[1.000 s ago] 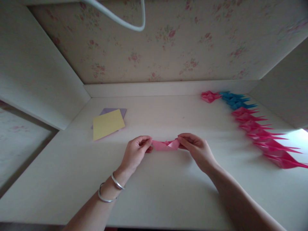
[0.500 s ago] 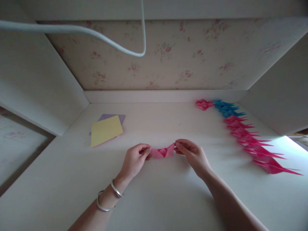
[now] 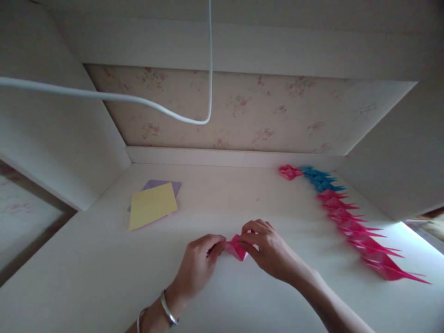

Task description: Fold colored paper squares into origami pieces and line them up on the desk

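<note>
A small folded pink origami paper [image 3: 237, 250] is held just above the white desk, between my two hands. My left hand [image 3: 201, 259] pinches its left end between thumb and fingers; two silver bangles [image 3: 167, 309] circle that wrist. From the right, my right hand [image 3: 265, 245] grips the upper right part of the paper, its fingers covering that side. Part of the folded shape is hidden behind the fingertips.
At the right lies a line of folded paper pieces, pink ones [image 3: 381, 266] and blue ones [image 3: 317, 178], their thin points facing right. Yellow paper [image 3: 153, 206] rests on purple paper [image 3: 175, 187] at the left. A white cable [image 3: 156, 107] hangs across the upper view.
My right hand has shifted inward over the pink paper, which now looks narrower and more bunched. The left hand keeps its pinch. The camera has tilted upward, so everything sits lower in view.
</note>
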The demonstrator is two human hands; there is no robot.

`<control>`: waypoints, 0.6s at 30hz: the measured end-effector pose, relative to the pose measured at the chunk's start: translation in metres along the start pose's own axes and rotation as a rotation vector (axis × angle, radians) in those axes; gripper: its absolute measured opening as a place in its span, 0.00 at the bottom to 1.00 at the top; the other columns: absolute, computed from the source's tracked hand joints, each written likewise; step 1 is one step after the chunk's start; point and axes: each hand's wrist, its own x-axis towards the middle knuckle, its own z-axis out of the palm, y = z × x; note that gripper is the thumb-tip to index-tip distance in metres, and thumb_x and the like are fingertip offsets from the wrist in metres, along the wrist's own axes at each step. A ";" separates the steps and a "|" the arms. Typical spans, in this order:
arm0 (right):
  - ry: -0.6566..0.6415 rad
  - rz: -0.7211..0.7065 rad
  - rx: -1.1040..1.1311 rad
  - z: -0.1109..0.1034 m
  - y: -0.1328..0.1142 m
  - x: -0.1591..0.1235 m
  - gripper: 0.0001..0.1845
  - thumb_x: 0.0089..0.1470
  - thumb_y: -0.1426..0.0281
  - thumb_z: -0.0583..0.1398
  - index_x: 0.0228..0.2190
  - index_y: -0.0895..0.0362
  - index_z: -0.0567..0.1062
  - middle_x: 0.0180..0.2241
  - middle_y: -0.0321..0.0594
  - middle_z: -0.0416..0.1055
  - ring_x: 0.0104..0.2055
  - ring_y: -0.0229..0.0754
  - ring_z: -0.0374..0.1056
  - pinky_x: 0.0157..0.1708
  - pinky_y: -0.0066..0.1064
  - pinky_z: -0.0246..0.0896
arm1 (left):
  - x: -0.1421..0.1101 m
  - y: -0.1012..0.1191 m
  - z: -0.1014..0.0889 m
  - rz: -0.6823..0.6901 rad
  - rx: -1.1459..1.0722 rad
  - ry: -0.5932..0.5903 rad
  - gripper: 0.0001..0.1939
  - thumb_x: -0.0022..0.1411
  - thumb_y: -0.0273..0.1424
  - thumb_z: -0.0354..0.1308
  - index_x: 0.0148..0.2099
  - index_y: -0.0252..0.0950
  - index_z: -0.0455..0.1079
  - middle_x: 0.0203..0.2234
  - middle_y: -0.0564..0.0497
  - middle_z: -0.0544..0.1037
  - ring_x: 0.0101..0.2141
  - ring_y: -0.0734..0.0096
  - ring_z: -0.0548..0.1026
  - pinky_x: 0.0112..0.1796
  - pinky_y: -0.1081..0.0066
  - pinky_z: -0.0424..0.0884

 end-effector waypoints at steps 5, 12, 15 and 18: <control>-0.006 0.037 0.024 -0.006 0.004 0.000 0.09 0.61 0.72 0.59 0.33 0.51 0.80 0.37 0.40 0.76 0.39 0.45 0.69 0.42 0.40 0.62 | 0.001 -0.004 0.000 0.018 0.005 0.024 0.08 0.66 0.30 0.57 0.40 0.42 0.77 0.32 0.51 0.83 0.31 0.67 0.80 0.34 0.73 0.75; 0.035 0.351 0.459 -0.004 0.032 -0.021 0.13 0.60 0.64 0.59 0.44 0.51 0.80 0.50 0.46 0.76 0.47 0.50 0.74 0.42 0.37 0.71 | 0.005 -0.008 0.000 0.041 0.006 0.078 0.09 0.67 0.32 0.55 0.38 0.41 0.77 0.29 0.49 0.83 0.28 0.66 0.80 0.31 0.74 0.76; -0.022 0.405 0.523 -0.006 0.040 -0.026 0.14 0.57 0.63 0.61 0.43 0.52 0.80 0.46 0.45 0.78 0.42 0.47 0.75 0.39 0.33 0.70 | 0.006 -0.011 0.001 0.061 0.031 0.082 0.10 0.68 0.34 0.54 0.37 0.40 0.76 0.27 0.49 0.82 0.26 0.67 0.79 0.29 0.75 0.76; -0.165 0.469 0.550 -0.010 0.042 -0.026 0.11 0.54 0.64 0.63 0.39 0.54 0.81 0.30 0.39 0.79 0.29 0.40 0.72 0.29 0.26 0.63 | 0.006 -0.017 0.004 0.073 0.045 0.085 0.10 0.68 0.34 0.54 0.37 0.39 0.76 0.24 0.51 0.80 0.24 0.70 0.78 0.27 0.77 0.74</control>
